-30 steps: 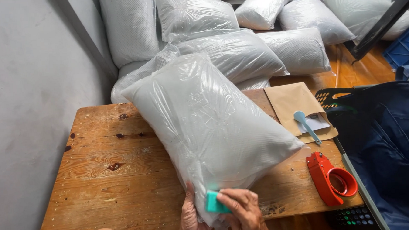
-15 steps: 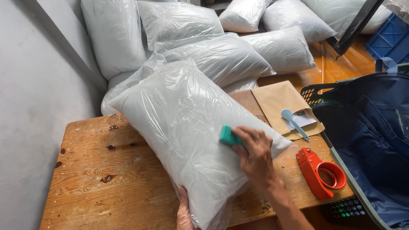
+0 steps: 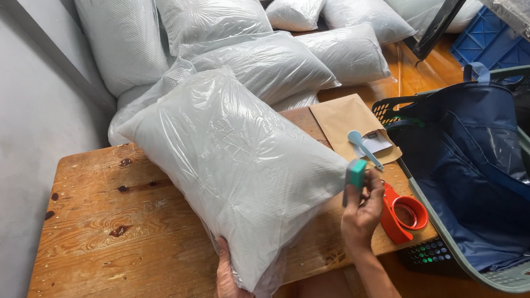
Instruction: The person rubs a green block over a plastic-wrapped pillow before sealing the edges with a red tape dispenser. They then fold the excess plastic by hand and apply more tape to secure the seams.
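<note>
Plastic-wrapped pillow [image 3: 236, 174] lies diagonally across the desk [image 3: 100, 236]; left hand [image 3: 230, 284] pins its near end at 6 o'clock, steadying it. Right hand [image 3: 362, 210] pinches a teal tool [image 3: 356, 174], perhaps a scraper, at 3 o'clock.

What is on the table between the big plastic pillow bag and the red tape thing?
In the head view, the right hand holding a small teal block sits between the bagged pillow and the red tape dispenser.
</note>
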